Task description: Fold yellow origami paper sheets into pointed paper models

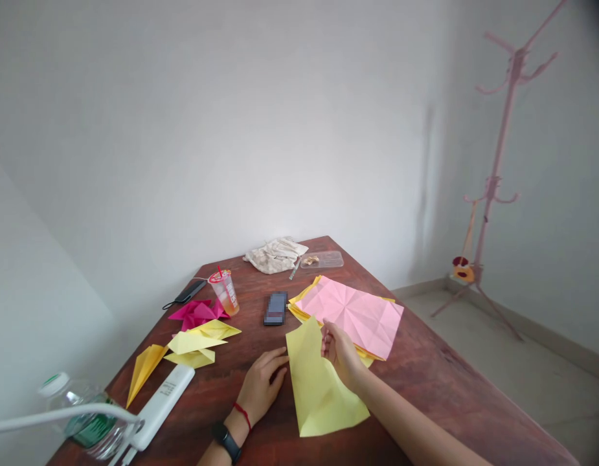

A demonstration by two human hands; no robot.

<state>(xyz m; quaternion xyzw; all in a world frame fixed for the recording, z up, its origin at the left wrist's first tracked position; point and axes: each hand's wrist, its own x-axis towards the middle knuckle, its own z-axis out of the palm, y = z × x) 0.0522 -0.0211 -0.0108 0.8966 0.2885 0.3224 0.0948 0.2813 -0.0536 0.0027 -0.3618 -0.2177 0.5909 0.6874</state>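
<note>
A creased sheet of yellow paper (318,395) lies partly raised off the table in front of me, its right side bending upward. My right hand (342,355) is at its upper right edge, fingers curled and closed on the paper; the exact grip is partly hidden. To the left, my left hand (263,382) rests on the table with fingers stretched out, fingertips against the sheet's left edge. Just beyond the right hand lies a stack topped by creased pink paper (352,310), with yellow sheets showing underneath.
On the brown table (253,336) are a phone (276,308), a drink cup (224,292), magenta folded paper (197,314), yellow folded pieces (192,342), a white power strip (166,404) and a bottle (92,421). Farther back are a cloth (274,254) and a clear tray (331,259).
</note>
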